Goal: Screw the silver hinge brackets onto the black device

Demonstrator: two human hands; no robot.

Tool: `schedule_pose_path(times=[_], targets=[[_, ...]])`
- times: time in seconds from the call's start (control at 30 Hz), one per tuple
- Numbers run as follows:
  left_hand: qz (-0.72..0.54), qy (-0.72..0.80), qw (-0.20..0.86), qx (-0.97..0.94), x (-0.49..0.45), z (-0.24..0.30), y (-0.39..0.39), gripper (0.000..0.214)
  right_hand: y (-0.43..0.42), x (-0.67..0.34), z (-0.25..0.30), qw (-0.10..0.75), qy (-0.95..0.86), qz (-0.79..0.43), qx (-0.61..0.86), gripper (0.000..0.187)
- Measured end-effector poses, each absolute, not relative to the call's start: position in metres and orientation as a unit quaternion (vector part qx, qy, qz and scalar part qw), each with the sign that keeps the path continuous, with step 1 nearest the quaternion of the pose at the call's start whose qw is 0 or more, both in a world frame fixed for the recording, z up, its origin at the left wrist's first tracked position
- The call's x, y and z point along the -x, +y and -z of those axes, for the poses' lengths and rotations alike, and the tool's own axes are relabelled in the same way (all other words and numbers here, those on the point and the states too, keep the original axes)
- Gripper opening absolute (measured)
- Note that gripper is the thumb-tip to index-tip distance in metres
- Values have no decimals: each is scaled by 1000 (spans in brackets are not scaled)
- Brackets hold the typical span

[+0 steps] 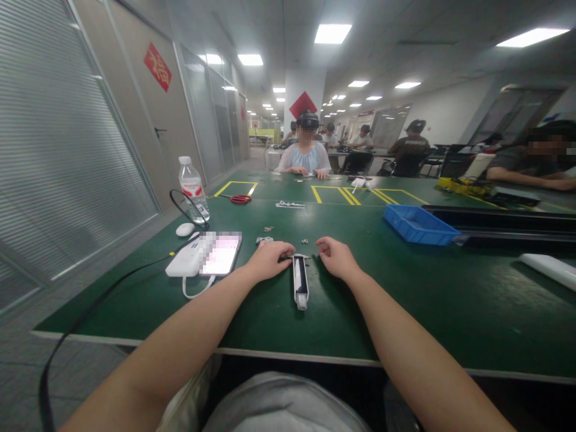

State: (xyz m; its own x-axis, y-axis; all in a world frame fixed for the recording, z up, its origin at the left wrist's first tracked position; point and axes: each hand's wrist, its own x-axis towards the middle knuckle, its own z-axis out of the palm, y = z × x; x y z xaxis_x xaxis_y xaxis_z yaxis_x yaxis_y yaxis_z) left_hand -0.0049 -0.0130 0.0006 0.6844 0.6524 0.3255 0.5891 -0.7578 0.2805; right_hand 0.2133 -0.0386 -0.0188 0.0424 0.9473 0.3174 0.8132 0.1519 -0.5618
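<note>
A long, narrow white casing point(300, 285) with a dark open channel lies on the green table, pointing towards me. My left hand point(271, 260) is at its far left end, fingers curled in and closed; what they grip is too small to make out. A thin pointed piece point(308, 257) sticks out to the right of the casing's far end. My right hand point(336, 257) rests to the right, apart from the casing, with loosely bent fingers apart and nothing visible in them. Beyond the hands lie small metal rings point(305, 241) and more small parts point(268, 228). A small grey piece point(264, 240) sits behind my left hand.
On the left are a phone point(221, 253), a white power bank point(184, 257) with a cable, and a water bottle point(193, 191). Red-handled scissors or pliers point(240, 198) lie further back. A blue bin point(418, 225) stands right. Across the table sits a person point(305, 157).
</note>
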Motion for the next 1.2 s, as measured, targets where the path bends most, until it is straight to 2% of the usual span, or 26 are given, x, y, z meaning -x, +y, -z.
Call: schedule_pose_path(times=[0.1, 0.23, 0.37, 0.53, 1.2], targets=[[-200, 338, 72, -917, 5, -1, -13, 20, -39, -210, 18, 369, -683, -143, 615, 29], [-200, 336, 70, -918, 5, -2, -14, 19, -37, -206, 19, 441, -660, -275, 542, 29], [-200, 334, 70, -918, 5, -3, -16, 19, -34, -207, 21, 467, -632, -356, 506, 30], [-199, 335, 74, -918, 6, -3, -16, 18, -33, -210, 19, 494, -591, -376, 515, 29], [-199, 332, 67, -920, 5, 1, -13, 18, -37, -203, 18, 472, -579, -407, 527, 31]])
